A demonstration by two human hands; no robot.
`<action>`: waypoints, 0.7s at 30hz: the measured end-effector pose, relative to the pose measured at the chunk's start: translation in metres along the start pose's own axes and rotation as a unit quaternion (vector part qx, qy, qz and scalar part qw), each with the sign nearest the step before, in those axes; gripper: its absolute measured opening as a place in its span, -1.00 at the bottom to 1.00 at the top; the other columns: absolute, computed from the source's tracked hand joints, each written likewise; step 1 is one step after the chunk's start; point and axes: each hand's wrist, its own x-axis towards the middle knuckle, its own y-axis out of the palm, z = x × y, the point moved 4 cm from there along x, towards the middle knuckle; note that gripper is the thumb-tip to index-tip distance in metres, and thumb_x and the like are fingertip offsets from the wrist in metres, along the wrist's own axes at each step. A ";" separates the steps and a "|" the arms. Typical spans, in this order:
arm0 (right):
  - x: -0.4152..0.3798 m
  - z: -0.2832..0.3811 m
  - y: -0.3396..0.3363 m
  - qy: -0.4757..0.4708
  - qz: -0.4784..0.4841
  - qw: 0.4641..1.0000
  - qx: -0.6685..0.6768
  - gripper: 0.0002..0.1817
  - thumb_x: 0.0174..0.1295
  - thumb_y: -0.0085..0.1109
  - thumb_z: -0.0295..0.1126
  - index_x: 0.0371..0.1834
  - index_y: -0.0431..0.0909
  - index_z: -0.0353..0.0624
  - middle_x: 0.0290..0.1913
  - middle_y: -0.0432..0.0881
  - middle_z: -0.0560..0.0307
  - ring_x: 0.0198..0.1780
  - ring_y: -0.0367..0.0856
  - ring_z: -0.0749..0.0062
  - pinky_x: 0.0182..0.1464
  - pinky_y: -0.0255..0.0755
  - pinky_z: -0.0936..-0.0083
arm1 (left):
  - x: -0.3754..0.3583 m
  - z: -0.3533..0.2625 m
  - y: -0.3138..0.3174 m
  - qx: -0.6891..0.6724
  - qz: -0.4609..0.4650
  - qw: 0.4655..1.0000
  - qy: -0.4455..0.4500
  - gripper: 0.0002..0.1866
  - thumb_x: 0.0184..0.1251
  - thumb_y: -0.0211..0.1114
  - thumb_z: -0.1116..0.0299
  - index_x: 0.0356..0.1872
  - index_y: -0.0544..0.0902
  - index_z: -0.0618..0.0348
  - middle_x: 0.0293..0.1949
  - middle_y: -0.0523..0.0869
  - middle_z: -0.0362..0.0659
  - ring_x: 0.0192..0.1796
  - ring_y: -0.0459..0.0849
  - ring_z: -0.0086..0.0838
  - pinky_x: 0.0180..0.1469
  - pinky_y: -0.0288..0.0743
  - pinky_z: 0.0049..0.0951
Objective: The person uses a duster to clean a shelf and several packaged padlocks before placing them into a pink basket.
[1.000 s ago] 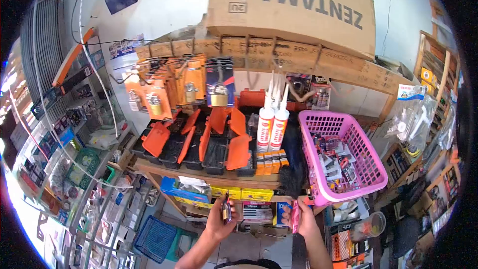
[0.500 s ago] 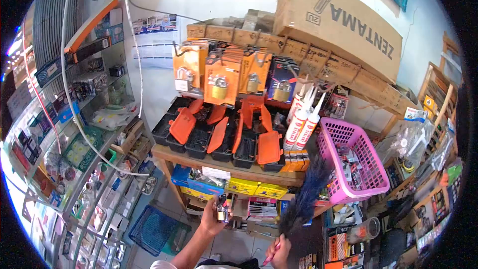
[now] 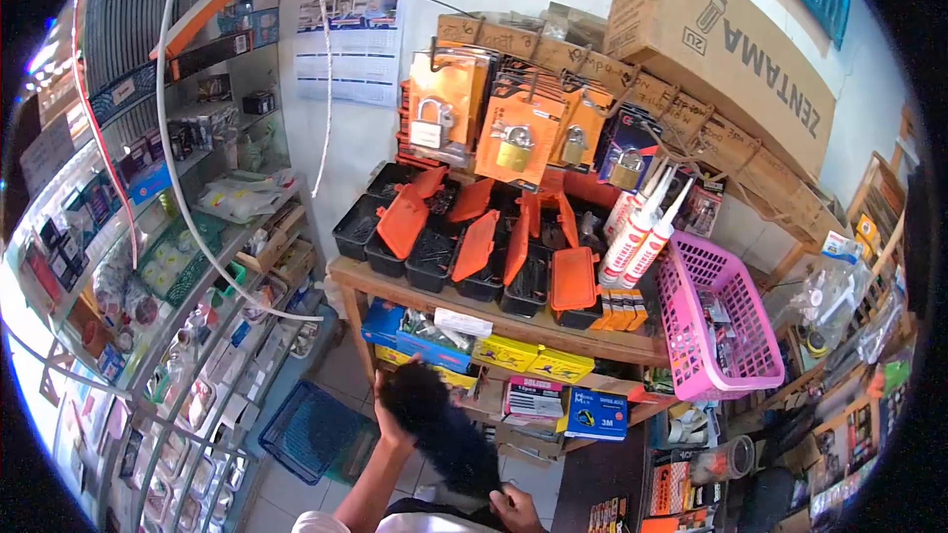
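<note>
In my right hand (image 3: 517, 509), at the bottom centre, is the handle end of a dark feather duster (image 3: 444, 432). The duster slants up and left, its feathered head over my left hand (image 3: 391, 420). The fingers of my left hand are mostly behind the feathers, so what they hold is hidden. Beyond both hands is a wooden shelf (image 3: 494, 318) bearing black bins (image 3: 431, 255) with orange lids (image 3: 403, 222). Yellow boxes (image 3: 561, 365) and a blue box (image 3: 596, 415) sit on the level below.
Packaged padlocks (image 3: 515, 143) hang above the bins. White sealant tubes (image 3: 640, 242) stand beside a pink basket (image 3: 703, 372) at the right. A large cardboard box (image 3: 726, 49) sits on top. Glass shelving (image 3: 212, 311) fills the left, with a blue crate (image 3: 301, 434) on the floor.
The duster has swung left and down from beside the pink basket to over my left hand. The small padlock-like item in my left hand is now out of sight. The view has shifted left.
</note>
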 end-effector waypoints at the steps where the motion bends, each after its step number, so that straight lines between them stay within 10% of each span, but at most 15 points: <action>1: 0.001 -0.012 -0.001 0.045 0.033 0.998 0.000 -0.57 0.39 0.08 0.00 -0.48 0.37 -0.10 -0.55 0.23 0.34 -0.47 0.15 0.64 -0.40 0.14 0.48 | -0.005 -0.006 0.004 -0.003 -0.080 0.997 0.017 -0.19 0.37 -0.15 -0.33 0.38 0.33 0.15 0.06 0.60 0.04 0.14 0.56 -0.13 0.22 0.41 -0.04; 4: -0.004 -0.059 -0.006 0.011 0.100 0.994 -0.034 -0.58 0.39 0.10 -0.04 -0.52 0.38 -0.09 -0.56 0.23 0.35 -0.47 0.14 0.64 -0.41 0.13 0.48 | 0.000 -0.016 -0.043 -0.005 0.007 0.999 0.032 -0.17 0.37 -0.16 -0.33 0.36 0.34 0.20 0.10 0.60 0.01 0.19 0.54 -0.17 0.25 0.38 -0.08; 5: -0.003 -0.043 0.000 0.010 0.103 0.994 -0.031 -0.58 0.39 0.10 -0.04 -0.52 0.38 -0.09 -0.56 0.23 0.35 -0.47 0.14 0.64 -0.41 0.13 0.48 | 0.012 -0.020 -0.069 -0.070 0.171 0.983 -0.005 -0.23 0.40 -0.25 -0.30 0.27 0.44 0.17 0.09 0.62 -0.03 0.08 0.61 -0.14 0.19 0.44 -0.06; 9: 0.000 -0.026 0.002 0.097 0.088 0.991 -0.012 -0.52 0.35 0.12 0.06 -0.55 0.36 -0.08 -0.57 0.22 0.35 -0.47 0.14 0.64 -0.42 0.13 0.43 | -0.018 -0.027 -0.013 0.015 -0.129 0.991 0.027 -0.15 0.37 -0.27 -0.36 0.37 0.34 0.19 0.03 0.61 -0.04 0.05 0.59 -0.19 0.18 0.44 -0.08; 12: 0.007 -0.042 -0.008 0.067 0.129 0.984 -0.099 -0.51 0.35 0.09 0.07 -0.54 0.42 -0.10 -0.60 0.27 0.35 -0.51 0.20 0.64 -0.43 0.17 0.45 | -0.010 -0.032 -0.045 0.289 -0.120 0.948 0.053 -0.15 0.37 -0.29 -0.35 0.38 0.33 0.18 0.20 0.54 -0.01 0.23 0.51 -0.15 0.32 0.29 -0.05; 13: 0.010 -0.039 -0.008 0.060 0.145 0.980 -0.123 -0.53 0.37 0.07 0.04 -0.53 0.44 -0.11 -0.63 0.31 0.35 -0.54 0.24 0.64 -0.45 0.19 0.50 | -0.005 -0.034 -0.046 0.011 0.215 0.976 0.007 -0.18 0.39 -0.29 -0.32 0.38 0.32 0.16 0.26 0.50 -0.01 0.27 0.49 -0.14 0.33 0.28 -0.03; 14: 0.013 -0.036 -0.006 0.053 0.161 0.974 -0.149 -0.55 0.39 0.04 0.00 -0.53 0.47 -0.11 -0.66 0.35 0.36 -0.57 0.28 0.65 -0.47 0.21 0.54 | -0.008 -0.034 -0.037 0.013 0.215 0.977 0.005 -0.18 0.39 -0.29 -0.32 0.38 0.32 0.16 0.26 0.50 -0.01 0.27 0.49 -0.14 0.33 0.28 -0.03; 16: 0.014 -0.030 -0.006 0.077 0.127 0.983 -0.105 -0.56 0.39 0.08 -0.07 -0.49 0.51 -0.24 -0.59 0.42 0.35 -0.45 0.30 0.71 -0.38 0.21 0.57 | -0.016 -0.032 -0.030 -0.064 -0.102 0.992 0.035 -0.22 0.41 -0.29 -0.30 0.38 0.31 0.11 0.13 0.57 0.04 0.11 0.59 -0.11 0.13 0.46 0.00; 20: 0.010 -0.068 0.004 0.107 0.194 0.974 -0.052 -0.52 0.36 0.10 0.02 -0.31 0.60 -0.28 -0.59 0.41 0.29 -0.45 0.29 0.63 -0.34 0.26 0.49 | 0.000 -0.031 -0.062 0.263 -0.050 0.961 0.073 -0.25 0.44 -0.28 -0.22 0.35 0.34 0.21 0.13 0.60 -0.02 0.07 0.61 -0.14 0.19 0.44 -0.10; 21: 0.013 -0.071 -0.002 0.118 0.171 0.976 -0.069 -0.51 0.36 0.10 0.02 -0.30 0.60 -0.28 -0.59 0.40 0.31 -0.45 0.28 0.64 -0.36 0.24 0.50 | -0.010 -0.028 -0.036 -0.009 0.121 0.993 0.016 -0.25 0.44 -0.27 -0.22 0.36 0.33 0.20 0.15 0.59 -0.03 0.10 0.59 -0.13 0.21 0.41 -0.11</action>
